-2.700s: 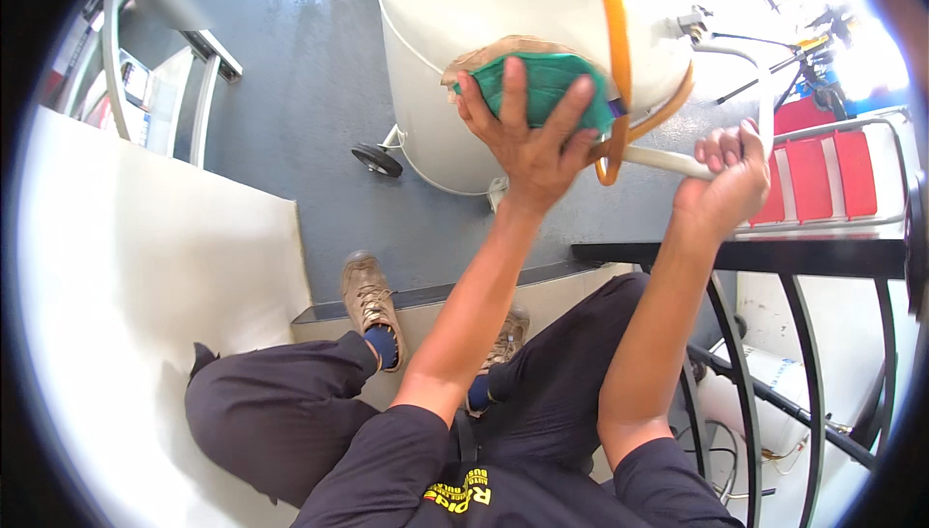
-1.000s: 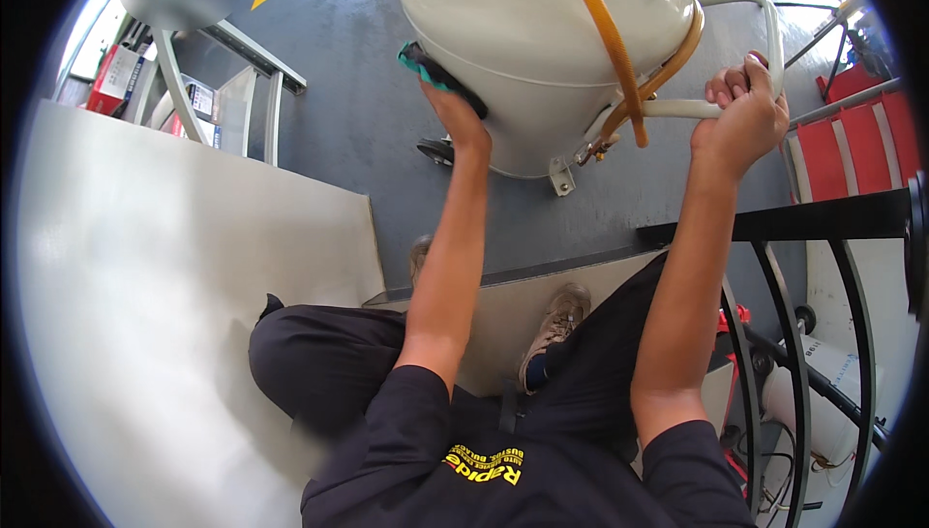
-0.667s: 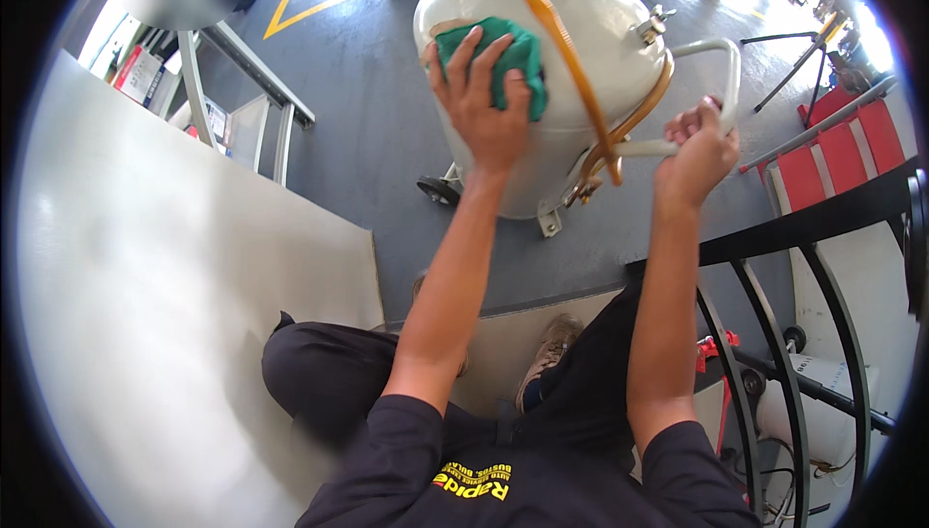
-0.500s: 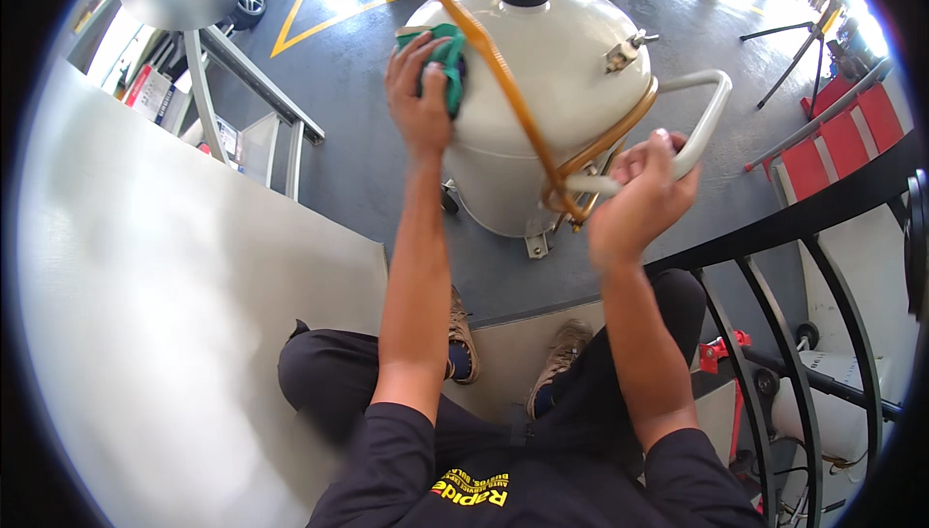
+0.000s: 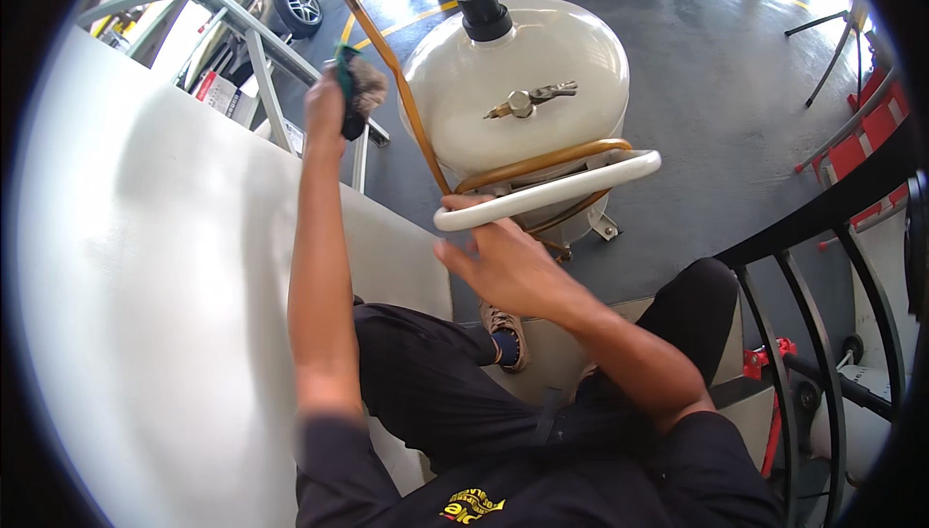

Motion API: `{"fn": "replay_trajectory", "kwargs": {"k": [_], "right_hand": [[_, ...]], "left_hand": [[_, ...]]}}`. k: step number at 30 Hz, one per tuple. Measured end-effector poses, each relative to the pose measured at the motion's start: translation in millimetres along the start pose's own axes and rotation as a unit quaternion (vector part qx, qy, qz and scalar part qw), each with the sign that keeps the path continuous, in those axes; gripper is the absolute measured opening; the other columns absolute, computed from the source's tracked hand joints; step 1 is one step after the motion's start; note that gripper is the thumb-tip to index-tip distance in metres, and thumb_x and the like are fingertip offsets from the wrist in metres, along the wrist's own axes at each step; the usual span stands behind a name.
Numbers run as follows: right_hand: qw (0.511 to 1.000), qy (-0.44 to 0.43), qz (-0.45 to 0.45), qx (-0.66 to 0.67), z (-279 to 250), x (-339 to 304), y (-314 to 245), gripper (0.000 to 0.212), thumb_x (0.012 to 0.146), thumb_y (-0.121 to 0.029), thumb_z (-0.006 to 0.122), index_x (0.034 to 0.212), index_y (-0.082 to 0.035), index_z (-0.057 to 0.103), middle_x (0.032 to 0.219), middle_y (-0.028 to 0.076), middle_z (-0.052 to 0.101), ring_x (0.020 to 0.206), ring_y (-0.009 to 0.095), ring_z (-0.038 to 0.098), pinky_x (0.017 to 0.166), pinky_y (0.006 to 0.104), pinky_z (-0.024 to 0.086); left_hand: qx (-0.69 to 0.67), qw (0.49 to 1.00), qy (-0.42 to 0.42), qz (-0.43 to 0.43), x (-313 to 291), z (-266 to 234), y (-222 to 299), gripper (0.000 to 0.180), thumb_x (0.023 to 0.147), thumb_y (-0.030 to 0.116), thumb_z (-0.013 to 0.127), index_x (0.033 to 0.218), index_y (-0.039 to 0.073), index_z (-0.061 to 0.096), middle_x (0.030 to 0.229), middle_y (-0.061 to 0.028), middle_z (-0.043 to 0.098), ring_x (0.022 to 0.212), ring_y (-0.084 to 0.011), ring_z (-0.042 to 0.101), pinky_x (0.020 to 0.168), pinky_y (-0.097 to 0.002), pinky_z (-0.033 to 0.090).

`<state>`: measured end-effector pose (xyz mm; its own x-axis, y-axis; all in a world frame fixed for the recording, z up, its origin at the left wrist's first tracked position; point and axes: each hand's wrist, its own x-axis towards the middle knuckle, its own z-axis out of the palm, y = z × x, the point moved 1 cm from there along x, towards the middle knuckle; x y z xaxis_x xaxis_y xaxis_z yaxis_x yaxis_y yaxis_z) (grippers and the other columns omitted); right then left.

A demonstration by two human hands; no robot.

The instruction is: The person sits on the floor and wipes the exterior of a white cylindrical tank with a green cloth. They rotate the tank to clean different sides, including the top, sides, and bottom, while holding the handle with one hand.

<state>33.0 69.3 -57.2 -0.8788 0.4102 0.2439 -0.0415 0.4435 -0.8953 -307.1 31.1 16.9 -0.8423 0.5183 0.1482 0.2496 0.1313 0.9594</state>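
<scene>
A white tank (image 5: 513,59) with a rounded top stands on the floor in front of me. A black collar with a brass fitting (image 5: 484,10) rises from its top, and a small valve (image 5: 523,104) sits on the side toward me. My left hand (image 5: 325,107) grips a bunched green and grey-brown rag (image 5: 362,92), held off the tank on its left. My right hand (image 5: 518,262) is at the left end of the tank's white handle (image 5: 561,189), its fingers hooked round the bar and the thumb on the near side. An amber hose (image 5: 387,54) runs up past the tank's left side.
A white panel (image 5: 194,267) fills the left, with a grey metal frame (image 5: 261,73) beyond it. Black curved railings (image 5: 798,354) stand at the right, before red-and-white steps or panels (image 5: 861,146). A car wheel (image 5: 300,5) shows at the far left.
The tank has turned, bringing its valve to the near side and swinging the handle leftward with my right hand. My left hand has moved off the tank to the left with the rag.
</scene>
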Motion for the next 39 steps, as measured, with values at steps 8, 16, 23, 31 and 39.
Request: {"fn": "replay_trajectory", "kwargs": {"k": [8, 16, 23, 31, 39], "right_hand": [[0.956, 0.249, -0.120, 0.102, -105.5, 6.0, -53.9, 0.026, 0.102, -0.021, 0.074, 0.116, 0.000, 0.071, 0.090, 0.007, 0.072, 0.088, 0.016, 0.073, 0.080, 0.0354, 0.058], [0.912, 0.387, -0.056, 0.127, -142.1, 11.0, -0.8, 0.032, 0.098, -0.014, 0.078, 0.125, -0.001, 0.066, 0.112, 0.009, 0.075, 0.099, 0.018, 0.073, 0.086, 0.0345, 0.060], [0.981, 0.043, -0.090, -0.165, -104.3, 69.7, 14.9, 0.060, 0.099, -0.037, 0.073, 0.152, -0.017, 0.050, 0.133, 0.014, 0.066, 0.124, 0.041, 0.063, 0.114, 0.0554, 0.043], [0.931, -0.019, -0.109, -0.348, -95.1, 131.9, 26.4, 0.048, 0.103, -0.059, 0.058, 0.133, -0.022, 0.067, 0.129, 0.013, 0.062, 0.134, 0.032, 0.049, 0.117, 0.0467, 0.033], [0.848, 0.066, -0.134, -0.508, -158.3, 231.7, 117.6, 0.043, 0.112, -0.037, 0.042, 0.146, -0.015, 0.057, 0.156, 0.012, 0.052, 0.150, 0.033, 0.041, 0.125, 0.0535, 0.028]], "left_hand": [[-0.042, 0.976, -0.166, 0.138, -160.1, 31.6, 121.0, 0.040, 0.112, 0.024, 0.048, 0.140, -0.002, 0.059, 0.132, -0.0167, 0.069, 0.120, -0.0276, 0.071, 0.102, -0.0393, 0.058], [-0.017, 0.970, -0.172, 0.174, -163.7, 46.3, 123.8, 0.043, 0.118, 0.039, 0.036, 0.133, 0.005, 0.059, 0.123, -0.0104, 0.066, 0.118, -0.0228, 0.071, 0.097, -0.0376, 0.057], [0.190, 0.943, -0.218, 0.162, -174.1, -3.7, 100.1, 0.038, 0.111, 0.039, 0.058, 0.120, 0.004, 0.070, 0.114, -0.0101, 0.073, 0.109, -0.0183, 0.070, 0.100, -0.0340, 0.051], [0.416, 0.811, -0.326, 0.251, -243.0, 59.8, 68.5, 0.039, 0.103, 0.042, 0.066, 0.089, 0.006, 0.067, 0.075, -0.0114, 0.069, 0.072, -0.0325, 0.070, 0.069, -0.0412, 0.053], [0.389, 0.775, -0.297, 0.400, -209.6, 31.5, 39.1, 0.045, 0.102, 0.038, 0.062, 0.067, 0.011, 0.054, 0.056, -0.0059, 0.056, 0.052, -0.0286, 0.059, 0.057, -0.0423, 0.047]]}}
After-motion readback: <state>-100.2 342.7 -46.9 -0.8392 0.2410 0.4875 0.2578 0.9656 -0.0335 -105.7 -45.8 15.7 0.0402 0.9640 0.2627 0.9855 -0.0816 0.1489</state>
